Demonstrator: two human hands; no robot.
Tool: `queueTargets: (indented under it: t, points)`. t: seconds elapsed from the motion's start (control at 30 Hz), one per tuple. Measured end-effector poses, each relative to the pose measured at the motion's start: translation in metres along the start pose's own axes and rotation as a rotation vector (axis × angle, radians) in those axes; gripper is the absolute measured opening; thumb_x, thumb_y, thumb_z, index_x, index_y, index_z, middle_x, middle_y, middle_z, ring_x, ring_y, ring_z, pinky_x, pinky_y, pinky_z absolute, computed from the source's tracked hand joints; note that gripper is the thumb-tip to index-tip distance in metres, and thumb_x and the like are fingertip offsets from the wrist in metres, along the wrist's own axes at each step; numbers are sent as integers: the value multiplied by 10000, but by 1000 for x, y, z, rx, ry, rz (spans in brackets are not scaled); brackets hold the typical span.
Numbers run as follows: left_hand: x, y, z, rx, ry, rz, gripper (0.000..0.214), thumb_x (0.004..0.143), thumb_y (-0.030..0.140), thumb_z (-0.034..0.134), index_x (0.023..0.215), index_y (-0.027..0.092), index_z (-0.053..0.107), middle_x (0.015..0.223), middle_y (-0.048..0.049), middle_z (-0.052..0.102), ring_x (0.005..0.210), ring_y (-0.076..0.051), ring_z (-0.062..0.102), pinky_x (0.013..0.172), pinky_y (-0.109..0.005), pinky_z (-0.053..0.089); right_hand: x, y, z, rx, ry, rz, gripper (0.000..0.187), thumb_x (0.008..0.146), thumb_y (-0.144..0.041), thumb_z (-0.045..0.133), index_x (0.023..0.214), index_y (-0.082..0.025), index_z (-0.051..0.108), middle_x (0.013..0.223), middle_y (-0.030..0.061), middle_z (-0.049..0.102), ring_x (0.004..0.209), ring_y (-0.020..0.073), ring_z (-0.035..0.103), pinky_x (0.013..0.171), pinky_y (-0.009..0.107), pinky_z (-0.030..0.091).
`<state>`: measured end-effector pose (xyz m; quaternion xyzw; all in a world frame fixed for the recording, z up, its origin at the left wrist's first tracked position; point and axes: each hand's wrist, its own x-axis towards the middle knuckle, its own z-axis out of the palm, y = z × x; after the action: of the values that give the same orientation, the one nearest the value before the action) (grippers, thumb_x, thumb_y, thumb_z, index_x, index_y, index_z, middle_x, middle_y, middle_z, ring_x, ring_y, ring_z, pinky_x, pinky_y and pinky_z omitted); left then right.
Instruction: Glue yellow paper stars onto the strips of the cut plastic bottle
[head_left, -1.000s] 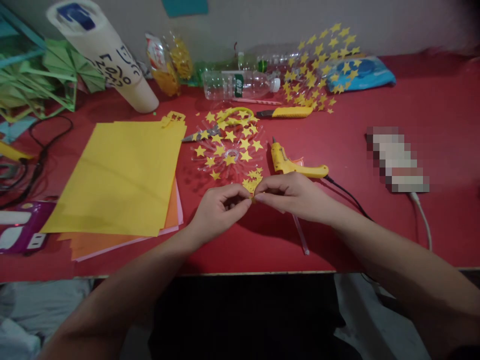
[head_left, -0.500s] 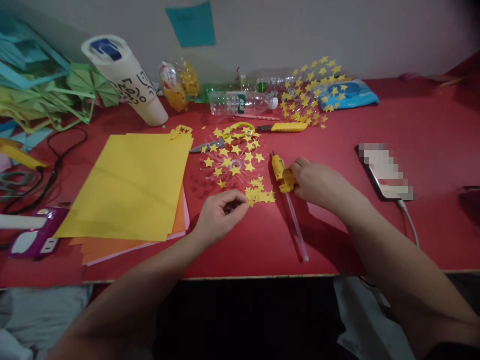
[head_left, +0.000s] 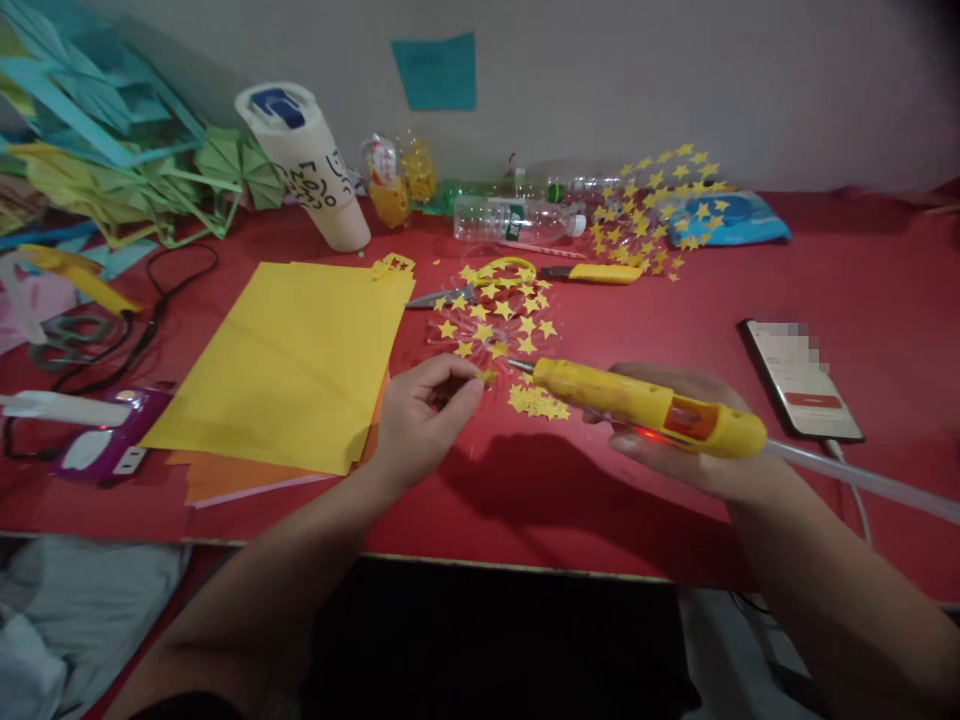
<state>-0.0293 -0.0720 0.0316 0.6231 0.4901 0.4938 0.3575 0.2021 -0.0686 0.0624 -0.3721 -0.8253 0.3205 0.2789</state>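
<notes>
My right hand [head_left: 667,430] is closed round a yellow hot glue gun [head_left: 630,395], held above the table with its metal nozzle pointing left. A clear glue stick [head_left: 862,475] sticks out of its back end. Between thumb and forefinger, my left hand [head_left: 427,415] pinches a small yellow paper star [head_left: 487,377], close to the nozzle tip. Just beyond lies a clear plastic piece with yellow stars [head_left: 484,331] spread over its strips. A pile of loose yellow stars [head_left: 540,402] rests on the table below the glue gun.
Yellow paper sheets [head_left: 292,370] lie at left, over orange ones. Scissors [head_left: 450,297], a yellow cutter [head_left: 600,273] and plastic bottles [head_left: 495,218] are farther back, beside another star-covered piece [head_left: 652,215]. A tumbler [head_left: 315,170] stands back left; a charging phone [head_left: 802,385] lies right.
My right hand has lifted the glue gun off the table and turned its nozzle to the left. My left hand has raised a star from the pile. The view has shifted slightly.
</notes>
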Motion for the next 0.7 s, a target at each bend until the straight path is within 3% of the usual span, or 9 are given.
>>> queueTargets:
  t: [0.1, 0.27, 0.4, 0.7]
  points:
    - [0, 0, 1, 0, -3, -10, 91, 755, 194, 531, 666, 182, 544, 510, 45, 487, 448, -58, 443, 394, -179, 355, 1, 1, 6, 16, -52, -16, 234, 846, -437, 510, 735, -234, 540, 689, 30, 579, 615, 168, 551, 539, 305, 419]
    - [-1, 1, 1, 20, 2, 1, 99, 756, 196, 531, 660, 183, 547, 506, 48, 486, 439, -58, 429, 397, -187, 354, 1, 10, 16, -6, 33, -48, 275, 856, -440, 495, 675, -234, 513, 596, 0, 499, 511, 146, 474, 473, 299, 343]
    - [-1, 1, 2, 22, -22, 7, 99, 752, 181, 521, 657, 183, 546, 499, 52, 480, 419, -53, 415, 388, -186, 344, 1, 11, 19, -1, 23, -47, 307, 862, -440, 483, 639, -230, 464, 575, -11, 460, 496, 135, 444, 461, 293, 317]
    - [-1, 2, 2, 22, -27, 12, 103, 756, 170, 514, 657, 183, 541, 490, 53, 472, 414, -51, 416, 377, -184, 334, 2, 8, 17, -55, 11, -23, 305, 851, -438, 485, 629, -230, 471, 577, -4, 502, 509, 139, 482, 475, 287, 369]
